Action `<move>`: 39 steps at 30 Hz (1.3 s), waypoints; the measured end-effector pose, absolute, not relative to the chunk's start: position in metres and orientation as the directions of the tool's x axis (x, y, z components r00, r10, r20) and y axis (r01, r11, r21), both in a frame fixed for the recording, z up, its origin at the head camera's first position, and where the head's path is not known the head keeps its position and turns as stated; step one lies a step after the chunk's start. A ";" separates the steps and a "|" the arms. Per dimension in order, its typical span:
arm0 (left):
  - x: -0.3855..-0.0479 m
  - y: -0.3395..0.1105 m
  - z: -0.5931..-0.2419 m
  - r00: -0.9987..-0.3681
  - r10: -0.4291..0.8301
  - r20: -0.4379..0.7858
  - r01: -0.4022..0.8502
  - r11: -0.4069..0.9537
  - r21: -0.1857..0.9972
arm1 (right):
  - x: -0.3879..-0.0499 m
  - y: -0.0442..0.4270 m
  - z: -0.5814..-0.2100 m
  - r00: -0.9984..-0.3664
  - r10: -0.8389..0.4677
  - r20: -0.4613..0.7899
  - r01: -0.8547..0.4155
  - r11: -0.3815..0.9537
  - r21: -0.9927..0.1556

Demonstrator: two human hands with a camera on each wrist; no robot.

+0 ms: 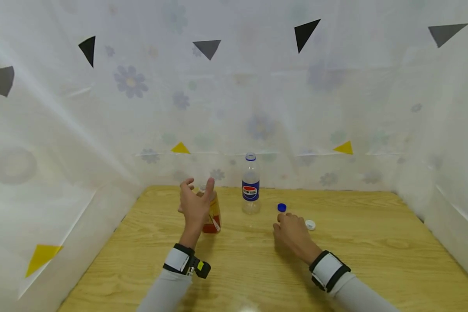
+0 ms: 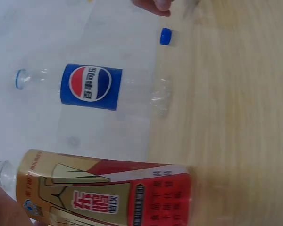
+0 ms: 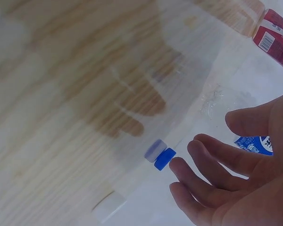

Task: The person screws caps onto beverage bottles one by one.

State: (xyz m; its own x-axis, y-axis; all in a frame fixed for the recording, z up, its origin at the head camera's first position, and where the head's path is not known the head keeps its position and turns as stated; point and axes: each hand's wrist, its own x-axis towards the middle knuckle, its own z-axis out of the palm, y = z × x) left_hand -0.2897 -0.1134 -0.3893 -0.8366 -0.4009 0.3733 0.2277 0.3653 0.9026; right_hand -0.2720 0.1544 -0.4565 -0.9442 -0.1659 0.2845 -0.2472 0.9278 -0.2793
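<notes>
My left hand (image 1: 194, 209) is raised at the near left side of a drink bottle (image 1: 215, 218) with a red and gold label, thumb and fingers spread apart. In the left wrist view the bottle's uncapped neck (image 2: 4, 173) lies close to the hand, partly cut off by the frame edge. My right hand (image 1: 294, 235) hovers low over the table with fingers loosely bent, holding nothing. Just beyond its fingertips lies a blue bottle cap (image 1: 282, 207); a white cap (image 1: 310, 225) lies to its right. An uncapped, clear Pepsi bottle (image 1: 251, 190) stands upright between the hands.
The wooden table (image 1: 234, 268) has a glossy, reflecting top. A pale, flower-printed sheet (image 1: 234, 108) with black, grey and yellow triangles hangs behind it and along both sides.
</notes>
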 end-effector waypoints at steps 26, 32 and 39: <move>-0.286 -0.107 -0.434 -0.854 -0.394 0.341 0.144 0.451 0.881 | -0.274 0.158 -0.454 -0.953 -0.147 0.264 -0.219 0.937 -0.271; -0.284 -0.109 -0.438 -0.852 -0.386 0.354 0.143 0.479 0.866 | -0.272 0.161 -0.456 -0.947 -0.152 0.282 -0.226 0.941 -0.251; -0.287 -0.118 -0.431 -0.902 -0.291 0.319 0.130 0.521 0.843 | -0.274 0.161 -0.456 -0.944 -0.148 0.294 -0.226 0.942 -0.250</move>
